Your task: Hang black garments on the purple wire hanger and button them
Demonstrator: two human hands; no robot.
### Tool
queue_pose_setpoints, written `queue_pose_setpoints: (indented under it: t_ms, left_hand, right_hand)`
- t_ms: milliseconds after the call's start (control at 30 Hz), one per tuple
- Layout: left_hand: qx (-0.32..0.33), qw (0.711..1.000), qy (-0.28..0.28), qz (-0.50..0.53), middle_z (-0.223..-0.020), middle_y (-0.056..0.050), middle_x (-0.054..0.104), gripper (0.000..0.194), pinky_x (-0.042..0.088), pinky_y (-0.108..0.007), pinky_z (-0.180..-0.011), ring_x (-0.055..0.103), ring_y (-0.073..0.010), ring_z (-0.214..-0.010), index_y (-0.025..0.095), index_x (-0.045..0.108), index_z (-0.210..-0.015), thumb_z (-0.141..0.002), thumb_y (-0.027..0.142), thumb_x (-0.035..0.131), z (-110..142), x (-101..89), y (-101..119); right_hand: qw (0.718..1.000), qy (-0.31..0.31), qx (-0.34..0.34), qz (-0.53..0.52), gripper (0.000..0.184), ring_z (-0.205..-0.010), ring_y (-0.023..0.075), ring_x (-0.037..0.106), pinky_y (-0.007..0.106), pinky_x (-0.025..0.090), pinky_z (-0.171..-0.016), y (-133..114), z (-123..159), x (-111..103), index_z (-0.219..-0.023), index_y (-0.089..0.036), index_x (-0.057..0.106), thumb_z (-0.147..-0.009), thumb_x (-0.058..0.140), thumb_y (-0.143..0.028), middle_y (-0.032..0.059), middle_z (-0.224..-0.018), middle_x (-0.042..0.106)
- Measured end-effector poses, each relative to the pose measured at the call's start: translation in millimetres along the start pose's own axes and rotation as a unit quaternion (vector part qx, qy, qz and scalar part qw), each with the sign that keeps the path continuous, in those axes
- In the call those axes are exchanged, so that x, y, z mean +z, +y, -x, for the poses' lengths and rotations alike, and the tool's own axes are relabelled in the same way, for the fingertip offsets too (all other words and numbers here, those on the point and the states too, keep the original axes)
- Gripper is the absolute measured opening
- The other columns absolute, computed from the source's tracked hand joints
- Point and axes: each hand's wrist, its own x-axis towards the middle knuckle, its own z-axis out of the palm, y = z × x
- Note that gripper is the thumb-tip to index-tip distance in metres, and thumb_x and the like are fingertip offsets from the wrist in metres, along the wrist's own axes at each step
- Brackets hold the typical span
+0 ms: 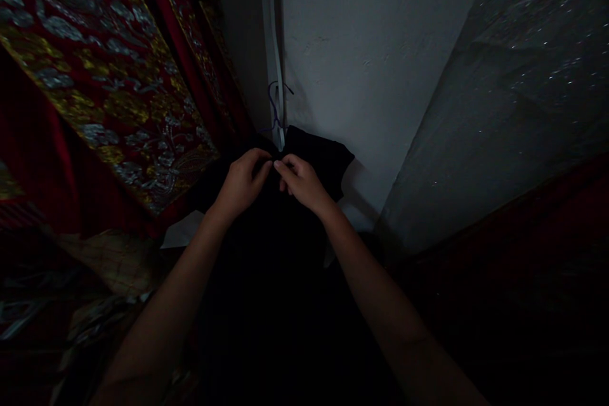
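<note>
A black garment (316, 151), short-sleeved by its outline, hangs on a purple wire hanger (273, 108) against the wall. My left hand (245, 179) pinches the garment near its neckline, thumb and forefinger together. Right beside it, my right hand (302, 181) pinches the same cloth, its thumb tip almost meeting the left thumb. Both hands are closed just below the hanger. Anything small between the fingertips is too dark to make out. The garment's lower part merges into darkness.
Red cloth with gold and silver embroidery (118, 76) hangs at the left. A pale cord or strip (273, 32) runs down the grey wall (361, 44). Clear plastic sheeting (514, 89) covers the right side, above dark red fabric (537, 222). Patterned cloth (114, 257) lies lower left.
</note>
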Motion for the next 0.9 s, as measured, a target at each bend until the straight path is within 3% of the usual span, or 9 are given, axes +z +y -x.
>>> queue_pose_setpoints:
  t_ms: [133,267,400,567,733,900]
  left_hand:
    - [0.026,0.999,0.032,-0.01,-0.09,-0.003,0.066,0.009,0.048,-0.03,-0.078,0.063,-0.0173,-0.085,0.019,0.066,-0.093,-0.094,0.019,0.056,-2,-0.1,3]
    - [0.031,0.998,0.047,0.01,-0.09,-0.003,0.065,0.01,0.048,-0.029,-0.077,0.062,-0.0169,-0.085,0.018,0.068,-0.094,-0.094,0.019,0.058,-5,-0.5,10]
    - [0.033,0.998,0.041,0.039,-0.092,-0.004,0.067,0.012,0.048,-0.029,-0.08,0.064,-0.0167,-0.087,0.017,0.07,-0.094,-0.095,0.018,0.058,-7,2.2,15]
    - [0.024,0.996,0.055,0.066,-0.09,-0.005,0.068,0.012,0.049,-0.03,-0.079,0.066,-0.0173,-0.087,0.017,0.072,-0.092,-0.094,0.018,0.06,-7,5.2,18]
    - [0.034,0.993,0.092,0.065,-0.09,-0.005,0.068,0.012,0.05,-0.029,-0.078,0.065,-0.0167,-0.086,0.018,0.072,-0.091,-0.094,0.02,0.06,-8,9.0,27]
    - [0.018,0.986,0.158,0.056,-0.087,-0.003,0.068,0.012,0.049,-0.028,-0.079,0.064,-0.0165,-0.085,0.018,0.071,-0.088,-0.093,0.022,0.062,-7,12.3,34]
  right_hand:
    - [1.0,0.001,-0.015,-0.007,0.03,-0.046,0.0089,0.048,0.021,0.035,-0.05,-2,1,1,-0.083,-0.022,0.051,-0.096,0.053,-0.048,-0.0071,-0.053,0.053]
    - [0.997,0.049,-0.05,-0.014,0.025,-0.048,0.0096,0.05,0.022,0.035,-0.051,-5,3,1,-0.08,-0.021,0.054,-0.095,0.054,-0.042,-0.0067,-0.053,0.05]
    - [0.995,0.087,-0.038,-0.004,0.026,-0.05,0.0106,0.052,0.023,0.037,-0.052,-4,8,0,-0.079,-0.022,0.053,-0.092,0.058,-0.044,-0.0063,-0.055,0.052]
    - [0.997,0.065,-0.038,-0.001,0.026,-0.048,0.0105,0.051,0.023,0.038,-0.053,-9,14,-2,-0.079,-0.022,0.054,-0.094,0.053,-0.043,-0.0063,-0.053,0.053]
    - [0.996,0.06,-0.025,-0.06,0.026,-0.044,0.009,0.045,0.023,0.035,-0.05,-25,14,-12,-0.066,-0.02,0.057,-0.087,0.056,-0.036,-0.0056,-0.049,0.05]
    - [0.996,0.046,0.027,-0.077,0.026,-0.042,0.0087,0.043,0.024,0.031,-0.048,-2,4,-12,-0.059,-0.019,0.06,-0.079,0.058,-0.035,-0.0049,-0.045,0.049]
